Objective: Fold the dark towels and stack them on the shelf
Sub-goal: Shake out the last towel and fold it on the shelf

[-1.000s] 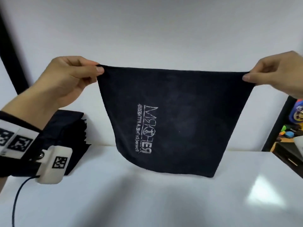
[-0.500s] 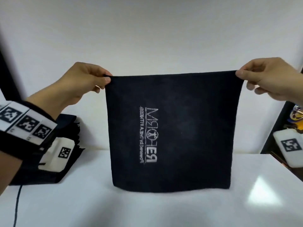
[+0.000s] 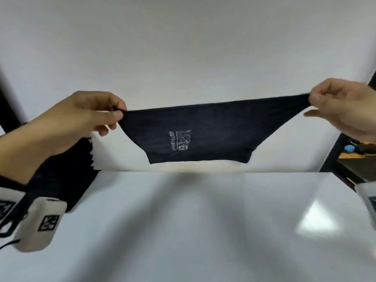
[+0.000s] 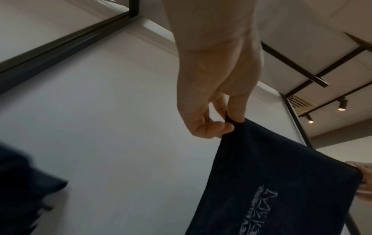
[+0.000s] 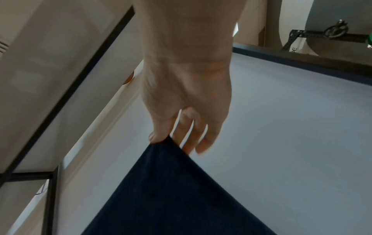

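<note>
A dark towel (image 3: pixel 213 131) with a white printed logo is stretched in the air between both hands, above the white shelf surface (image 3: pixel 183 220). My left hand (image 3: pixel 120 115) pinches its left top corner between thumb and fingers. My right hand (image 3: pixel 311 98) pinches the right top corner. The towel's lower edge swings away toward the back wall. The left wrist view shows the left hand (image 4: pixel 229 124) pinching the towel (image 4: pixel 271 182). The right wrist view shows the right hand (image 5: pixel 161 138) on the towel (image 5: pixel 171 190) corner. A stack of folded dark towels (image 3: pixel 61 176) sits at the left.
A white wall (image 3: pixel 183 47) closes the back of the shelf. Black frame posts stand at the left (image 3: pixel 8 102) and right (image 3: pixel 333 155). Beyond the right post lies a surface with small colourful objects (image 3: pixel 350 148).
The towel hung straight down a moment ago; now its lower edge has swung up and away toward the wall. Both hands have moved wider apart and pulled the top edge taut.
</note>
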`<act>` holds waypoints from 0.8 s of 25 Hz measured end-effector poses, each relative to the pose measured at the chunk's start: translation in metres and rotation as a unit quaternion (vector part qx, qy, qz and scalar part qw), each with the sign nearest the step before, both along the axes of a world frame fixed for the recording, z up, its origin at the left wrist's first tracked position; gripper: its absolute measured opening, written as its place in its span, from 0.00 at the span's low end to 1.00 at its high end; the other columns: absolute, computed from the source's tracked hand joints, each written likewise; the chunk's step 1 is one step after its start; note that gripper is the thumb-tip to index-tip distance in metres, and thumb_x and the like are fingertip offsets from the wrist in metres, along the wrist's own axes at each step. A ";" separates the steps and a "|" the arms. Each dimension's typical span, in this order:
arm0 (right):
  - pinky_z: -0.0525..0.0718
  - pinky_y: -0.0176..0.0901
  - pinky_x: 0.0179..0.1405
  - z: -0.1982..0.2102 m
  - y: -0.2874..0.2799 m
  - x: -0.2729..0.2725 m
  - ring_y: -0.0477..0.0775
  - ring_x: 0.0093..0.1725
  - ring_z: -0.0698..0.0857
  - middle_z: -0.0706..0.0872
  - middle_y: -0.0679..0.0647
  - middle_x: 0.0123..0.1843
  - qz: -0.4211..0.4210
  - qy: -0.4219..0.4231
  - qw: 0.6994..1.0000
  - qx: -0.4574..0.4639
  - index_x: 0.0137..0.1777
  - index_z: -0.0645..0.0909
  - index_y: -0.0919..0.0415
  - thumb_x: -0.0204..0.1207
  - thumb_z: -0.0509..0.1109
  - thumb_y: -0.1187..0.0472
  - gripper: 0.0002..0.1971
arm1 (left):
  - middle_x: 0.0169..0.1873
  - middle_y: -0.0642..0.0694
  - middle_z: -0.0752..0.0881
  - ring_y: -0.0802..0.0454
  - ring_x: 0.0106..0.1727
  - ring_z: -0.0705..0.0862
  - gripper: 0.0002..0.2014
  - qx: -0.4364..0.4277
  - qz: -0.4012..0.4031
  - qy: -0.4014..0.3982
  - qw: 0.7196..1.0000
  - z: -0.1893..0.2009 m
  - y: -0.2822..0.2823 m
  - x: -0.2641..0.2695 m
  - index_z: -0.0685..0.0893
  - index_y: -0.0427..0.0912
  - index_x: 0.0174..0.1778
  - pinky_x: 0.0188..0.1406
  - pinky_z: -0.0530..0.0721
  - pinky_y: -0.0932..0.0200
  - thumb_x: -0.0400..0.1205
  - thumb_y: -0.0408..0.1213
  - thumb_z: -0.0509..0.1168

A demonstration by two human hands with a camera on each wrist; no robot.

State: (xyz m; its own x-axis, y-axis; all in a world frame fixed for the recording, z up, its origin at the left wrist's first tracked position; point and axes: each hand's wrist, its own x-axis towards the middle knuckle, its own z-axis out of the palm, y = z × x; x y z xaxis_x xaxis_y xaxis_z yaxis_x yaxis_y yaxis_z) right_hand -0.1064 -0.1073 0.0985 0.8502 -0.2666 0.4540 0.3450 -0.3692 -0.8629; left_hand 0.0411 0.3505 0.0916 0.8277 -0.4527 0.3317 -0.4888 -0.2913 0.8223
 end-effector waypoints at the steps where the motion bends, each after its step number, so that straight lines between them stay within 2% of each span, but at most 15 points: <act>1: 0.90 0.43 0.48 -0.019 0.000 -0.013 0.50 0.43 0.91 0.92 0.51 0.36 0.037 0.026 0.999 0.007 0.33 0.86 0.51 0.62 0.77 0.56 0.02 | 0.30 0.48 0.85 0.55 0.30 0.80 0.10 0.049 -0.016 0.008 0.999 -0.020 0.010 -0.009 0.88 0.47 0.40 0.29 0.78 0.64 0.80 0.27 0.70; 4: 0.90 0.58 0.52 -0.087 -0.012 -0.053 0.62 0.42 0.92 0.92 0.66 0.40 0.100 0.160 0.982 -0.027 0.32 0.85 0.57 0.66 0.80 0.58 0.07 | 0.30 0.41 0.89 0.44 0.31 0.87 0.20 0.227 -0.073 0.079 0.968 -0.085 0.044 -0.030 0.88 0.51 0.38 0.28 0.78 0.54 0.81 0.19 0.66; 6: 0.87 0.57 0.46 -0.127 -0.024 -0.075 0.65 0.42 0.90 0.90 0.70 0.42 0.199 0.323 0.922 -0.071 0.37 0.85 0.57 0.65 0.85 0.49 0.14 | 0.30 0.41 0.89 0.43 0.30 0.88 0.22 0.315 -0.133 0.174 0.923 -0.118 0.063 -0.051 0.87 0.54 0.39 0.29 0.75 0.48 0.80 0.18 0.62; 7: 0.84 0.54 0.43 -0.140 -0.027 -0.083 0.62 0.40 0.87 0.88 0.71 0.40 0.247 0.381 0.889 -0.067 0.39 0.85 0.57 0.67 0.85 0.50 0.14 | 0.28 0.44 0.88 0.44 0.29 0.88 0.20 0.327 -0.158 0.208 0.908 -0.128 0.066 -0.064 0.85 0.55 0.40 0.30 0.75 0.48 0.81 0.21 0.61; 8: 0.80 0.49 0.40 -0.147 -0.024 -0.087 0.58 0.36 0.83 0.85 0.69 0.36 0.274 0.411 0.868 -0.046 0.40 0.84 0.59 0.69 0.83 0.52 0.14 | 0.26 0.47 0.87 0.46 0.29 0.87 0.15 0.344 -0.169 0.221 0.897 -0.133 0.067 -0.077 0.84 0.56 0.42 0.31 0.77 0.47 0.83 0.29 0.63; 9: 0.80 0.45 0.39 -0.149 -0.018 -0.088 0.56 0.33 0.81 0.83 0.66 0.33 0.278 0.429 0.860 -0.018 0.40 0.83 0.60 0.70 0.83 0.53 0.13 | 0.25 0.47 0.85 0.49 0.29 0.86 0.04 0.336 -0.166 0.223 0.900 -0.138 0.068 -0.085 0.83 0.58 0.44 0.33 0.78 0.46 0.83 0.43 0.66; 10: 0.82 0.43 0.38 -0.151 -0.010 -0.088 0.56 0.32 0.81 0.83 0.64 0.32 0.256 0.435 0.863 0.006 0.40 0.83 0.62 0.71 0.82 0.54 0.14 | 0.25 0.47 0.85 0.51 0.29 0.84 0.10 0.342 -0.146 0.207 0.905 -0.139 0.067 -0.085 0.82 0.57 0.47 0.33 0.79 0.45 0.78 0.58 0.67; 11: 0.85 0.45 0.38 -0.154 -0.003 -0.085 0.58 0.32 0.84 0.86 0.65 0.34 0.213 0.429 0.878 0.013 0.40 0.83 0.63 0.71 0.80 0.54 0.13 | 0.25 0.47 0.84 0.53 0.28 0.82 0.18 0.341 -0.130 0.178 0.914 -0.137 0.064 -0.081 0.81 0.58 0.48 0.33 0.79 0.45 0.73 0.66 0.66; 12: 0.88 0.50 0.41 -0.154 0.004 -0.079 0.63 0.34 0.87 0.88 0.69 0.37 0.162 0.418 0.894 0.007 0.41 0.83 0.64 0.73 0.77 0.56 0.11 | 0.24 0.46 0.84 0.54 0.27 0.79 0.15 0.340 -0.109 0.160 0.920 -0.133 0.054 -0.077 0.81 0.58 0.48 0.33 0.79 0.47 0.74 0.64 0.67; 13: 0.89 0.55 0.42 -0.154 0.012 -0.069 0.67 0.37 0.88 0.89 0.72 0.40 0.111 0.403 0.908 -0.004 0.44 0.83 0.66 0.75 0.74 0.58 0.10 | 0.23 0.47 0.84 0.56 0.27 0.78 0.06 0.326 -0.081 0.141 0.931 -0.133 0.042 -0.070 0.81 0.58 0.46 0.33 0.78 0.51 0.80 0.53 0.68; 14: 0.90 0.56 0.42 -0.153 0.019 -0.058 0.68 0.40 0.89 0.89 0.72 0.43 0.060 0.388 0.919 -0.015 0.46 0.82 0.67 0.78 0.71 0.59 0.09 | 0.22 0.48 0.84 0.58 0.26 0.78 0.04 0.332 -0.044 0.125 0.934 -0.129 0.029 -0.060 0.82 0.56 0.44 0.33 0.77 0.54 0.84 0.42 0.66; 15: 0.90 0.55 0.41 -0.154 0.024 -0.046 0.67 0.41 0.89 0.90 0.71 0.44 0.016 0.376 0.926 -0.024 0.48 0.82 0.68 0.79 0.71 0.60 0.09 | 0.22 0.49 0.84 0.58 0.27 0.79 0.07 0.335 -0.010 0.102 0.937 -0.132 0.018 -0.045 0.81 0.54 0.44 0.34 0.77 0.56 0.85 0.37 0.64; 17: 0.91 0.53 0.40 -0.158 0.033 -0.023 0.62 0.42 0.91 0.92 0.65 0.44 -0.040 0.369 0.927 -0.049 0.50 0.82 0.66 0.80 0.72 0.59 0.09 | 0.31 0.52 0.88 0.53 0.34 0.83 0.03 0.323 0.051 0.078 0.942 -0.136 -0.004 -0.023 0.80 0.50 0.49 0.36 0.79 0.57 0.85 0.36 0.63; 19: 0.91 0.50 0.43 -0.162 0.034 -0.013 0.54 0.43 0.92 0.93 0.54 0.42 -0.080 0.357 0.917 -0.157 0.48 0.84 0.58 0.77 0.75 0.54 0.08 | 0.48 0.50 0.87 0.50 0.43 0.85 0.07 0.311 0.106 0.010 0.944 -0.141 -0.014 -0.019 0.78 0.48 0.56 0.43 0.81 0.55 0.83 0.37 0.65; 20: 0.89 0.46 0.44 -0.162 0.034 -0.015 0.47 0.43 0.91 0.92 0.47 0.41 -0.090 0.339 0.909 -0.228 0.46 0.84 0.53 0.75 0.76 0.52 0.06 | 0.52 0.50 0.85 0.51 0.46 0.85 0.09 0.313 0.111 -0.029 0.943 -0.142 -0.015 -0.026 0.79 0.48 0.58 0.46 0.80 0.55 0.83 0.37 0.66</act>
